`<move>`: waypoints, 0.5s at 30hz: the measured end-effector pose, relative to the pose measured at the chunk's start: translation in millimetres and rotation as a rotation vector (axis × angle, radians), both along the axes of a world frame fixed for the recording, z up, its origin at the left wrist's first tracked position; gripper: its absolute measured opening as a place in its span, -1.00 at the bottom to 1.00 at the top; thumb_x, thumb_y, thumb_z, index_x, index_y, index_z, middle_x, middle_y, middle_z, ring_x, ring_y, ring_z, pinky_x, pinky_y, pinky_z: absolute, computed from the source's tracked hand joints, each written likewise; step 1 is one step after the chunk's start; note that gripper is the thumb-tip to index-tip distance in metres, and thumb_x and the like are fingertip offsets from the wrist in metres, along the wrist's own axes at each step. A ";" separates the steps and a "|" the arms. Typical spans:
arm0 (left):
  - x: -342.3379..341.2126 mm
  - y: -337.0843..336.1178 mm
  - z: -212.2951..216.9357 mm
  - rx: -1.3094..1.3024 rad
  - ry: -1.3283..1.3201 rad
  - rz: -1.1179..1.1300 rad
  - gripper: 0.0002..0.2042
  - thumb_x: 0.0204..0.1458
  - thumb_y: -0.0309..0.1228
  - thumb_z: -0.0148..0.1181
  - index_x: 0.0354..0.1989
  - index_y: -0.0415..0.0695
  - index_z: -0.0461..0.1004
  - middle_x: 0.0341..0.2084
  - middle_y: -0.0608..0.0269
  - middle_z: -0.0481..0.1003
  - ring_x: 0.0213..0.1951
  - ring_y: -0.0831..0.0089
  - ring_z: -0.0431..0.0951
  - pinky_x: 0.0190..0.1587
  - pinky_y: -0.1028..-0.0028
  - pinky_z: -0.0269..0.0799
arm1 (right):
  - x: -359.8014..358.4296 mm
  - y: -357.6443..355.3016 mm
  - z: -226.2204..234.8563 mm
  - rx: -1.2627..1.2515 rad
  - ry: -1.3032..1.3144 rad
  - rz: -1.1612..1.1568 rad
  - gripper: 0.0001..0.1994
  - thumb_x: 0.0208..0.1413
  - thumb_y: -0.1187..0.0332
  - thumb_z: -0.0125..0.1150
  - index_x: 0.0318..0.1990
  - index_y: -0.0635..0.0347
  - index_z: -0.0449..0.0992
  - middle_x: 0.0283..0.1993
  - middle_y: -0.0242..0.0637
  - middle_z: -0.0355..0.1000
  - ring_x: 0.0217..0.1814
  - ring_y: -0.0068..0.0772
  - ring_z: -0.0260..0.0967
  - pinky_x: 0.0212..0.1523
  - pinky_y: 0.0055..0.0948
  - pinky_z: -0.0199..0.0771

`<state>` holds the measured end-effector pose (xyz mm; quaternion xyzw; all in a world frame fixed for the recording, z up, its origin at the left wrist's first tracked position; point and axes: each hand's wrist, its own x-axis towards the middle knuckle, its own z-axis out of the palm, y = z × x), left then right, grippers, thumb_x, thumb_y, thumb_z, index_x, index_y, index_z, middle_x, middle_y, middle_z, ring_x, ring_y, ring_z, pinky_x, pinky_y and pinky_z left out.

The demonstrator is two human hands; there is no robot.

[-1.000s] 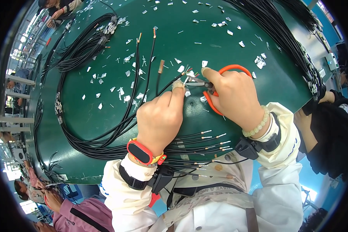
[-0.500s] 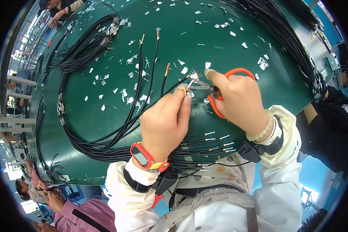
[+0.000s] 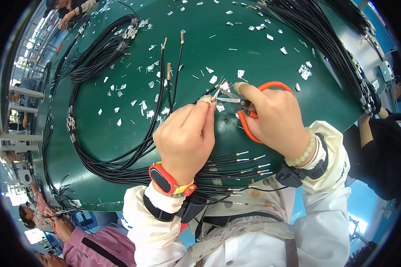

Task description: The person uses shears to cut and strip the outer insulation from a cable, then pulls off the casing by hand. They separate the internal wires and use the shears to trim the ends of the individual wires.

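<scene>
My left hand (image 3: 185,133) pinches a black cable near its stripped end (image 3: 216,87), where thin coloured wires and a scrap of silvery foil (image 3: 225,86) stick out. A pale wrap covers the fingertip. In my right hand (image 3: 278,118) is a pair of scissors with orange handles (image 3: 248,129). Its blades (image 3: 229,99) are parted, right beside the foil and wires; whether they touch them I cannot tell. Other black cables with stripped tips (image 3: 169,71) lie beyond my left hand. A bundle of cables (image 3: 116,171) runs under my left wrist, its tipped ends (image 3: 263,167) fanned out before me.
Foil scraps (image 3: 143,107) and wire bits litter the green table (image 3: 254,53). A coiled cable bundle (image 3: 98,58) lies at the far left, and a thick bundle (image 3: 316,31) at the far right. Other people sit around the table; one wears a pink sleeve (image 3: 102,249).
My left hand has shifted slightly left and down. One short stripped cable end has swung left, away from the hand. The scissors have stayed almost in place.
</scene>
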<state>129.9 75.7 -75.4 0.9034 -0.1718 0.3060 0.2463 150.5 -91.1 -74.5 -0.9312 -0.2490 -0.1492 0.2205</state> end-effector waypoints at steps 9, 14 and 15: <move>-1.9 -0.8 0.2 0.219 -0.074 0.076 -0.95 -0.18 -0.55 0.17 -0.51 -0.24 0.44 -0.75 0.27 0.36 -0.73 0.40 0.32 -0.70 0.53 0.17 | 3.2 0.0 -4.7 0.050 0.041 0.057 -0.67 -0.34 0.57 0.15 -0.26 0.23 0.42 -0.71 -0.25 0.28 -0.69 -0.30 0.24 -0.63 -0.45 0.21; 1.1 -3.7 -0.2 0.200 -0.104 0.054 -0.95 -0.17 -0.56 0.17 -0.50 -0.25 0.44 -0.74 0.27 0.36 -0.72 0.39 0.34 -0.69 0.53 0.19 | 5.2 -2.8 1.7 0.285 0.487 0.091 -0.70 -0.31 0.57 0.14 -0.28 0.28 0.42 -0.74 -0.27 0.19 -0.75 -0.43 0.12 -0.65 -0.51 0.12; 1.1 -3.6 -0.4 0.108 -0.070 0.028 -0.95 -0.16 -0.57 0.16 -0.50 -0.26 0.44 -0.72 0.26 0.38 -0.72 0.41 0.35 -0.68 0.55 0.21 | 6.6 -3.2 0.0 0.279 0.486 0.094 -0.70 -0.31 0.57 0.14 -0.28 0.28 0.42 -0.74 -0.27 0.19 -0.75 -0.43 0.12 -0.65 -0.51 0.12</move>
